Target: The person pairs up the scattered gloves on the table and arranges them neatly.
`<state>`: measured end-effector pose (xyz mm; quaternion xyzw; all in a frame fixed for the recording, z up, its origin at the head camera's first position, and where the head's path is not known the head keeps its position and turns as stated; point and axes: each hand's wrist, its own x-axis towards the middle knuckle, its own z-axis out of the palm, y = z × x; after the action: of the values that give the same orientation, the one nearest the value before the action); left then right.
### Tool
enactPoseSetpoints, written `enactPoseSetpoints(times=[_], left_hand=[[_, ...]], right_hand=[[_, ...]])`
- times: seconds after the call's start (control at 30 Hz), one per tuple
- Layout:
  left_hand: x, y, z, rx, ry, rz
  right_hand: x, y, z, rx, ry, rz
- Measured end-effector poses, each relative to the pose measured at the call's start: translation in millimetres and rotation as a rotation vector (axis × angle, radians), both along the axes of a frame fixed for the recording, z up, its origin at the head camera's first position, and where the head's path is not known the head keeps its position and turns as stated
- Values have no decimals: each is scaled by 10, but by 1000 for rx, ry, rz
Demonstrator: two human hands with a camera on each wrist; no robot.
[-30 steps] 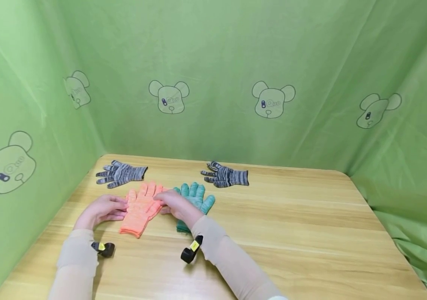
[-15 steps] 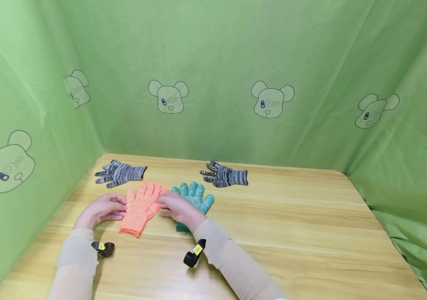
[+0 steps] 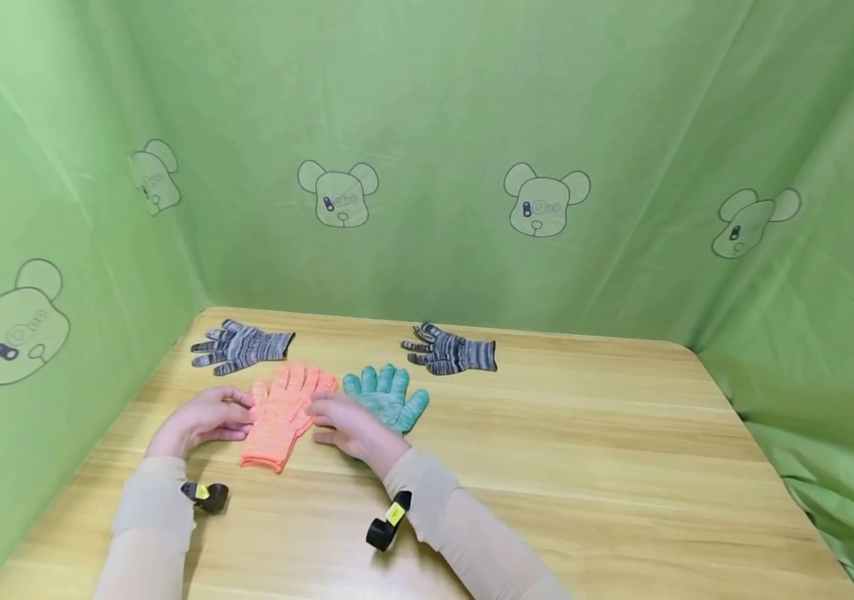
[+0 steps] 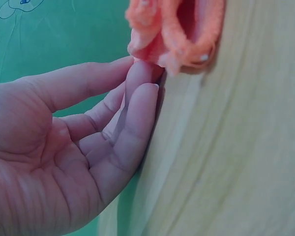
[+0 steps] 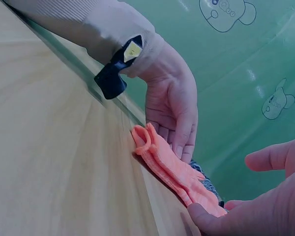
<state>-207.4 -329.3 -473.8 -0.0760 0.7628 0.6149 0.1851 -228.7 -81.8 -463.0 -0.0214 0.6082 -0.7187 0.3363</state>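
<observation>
An orange knit glove (image 3: 277, 421) lies palm-down or palm-up, I cannot tell which, with its fingers pointing away and its cuff towards me. Two orange layers show at the cuff in the right wrist view. My left hand (image 3: 205, 419) pinches its left edge between thumb and fingers, as the left wrist view shows at the orange fabric (image 4: 179, 49). On the other side my right hand (image 3: 355, 425) has its fingers spread, and one fingertip touches the orange fabric (image 5: 174, 169). Partly under my right wrist lies a teal glove (image 3: 389, 400), its cuff hidden.
Two grey-and-black striped gloves lie further back, the left one (image 3: 242, 346) and the right one (image 3: 452, 352), fingers pointing left. The wooden table (image 3: 584, 467) is enclosed by green curtains (image 3: 427, 275) on the back and sides.
My right hand has shifted slightly down and towards me along the orange glove's right edge, now covering the teal cuff. My left hand stays at the left edge.
</observation>
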Motion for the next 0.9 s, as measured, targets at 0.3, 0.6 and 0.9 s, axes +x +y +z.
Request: enactPoseSetpoints(times=[0.3,0.6,0.9], left_hand=[[-17,-3,-22,-13,-4,-4],[-15,9,-13,-22,0,-4],[-2,7,21,-36,-4,-2]], right_hand=[[0,-53,-76,34,-17,-70],[37,-80,-75,14,-24,-81],[134,-99,-17,-44,9,-77]])
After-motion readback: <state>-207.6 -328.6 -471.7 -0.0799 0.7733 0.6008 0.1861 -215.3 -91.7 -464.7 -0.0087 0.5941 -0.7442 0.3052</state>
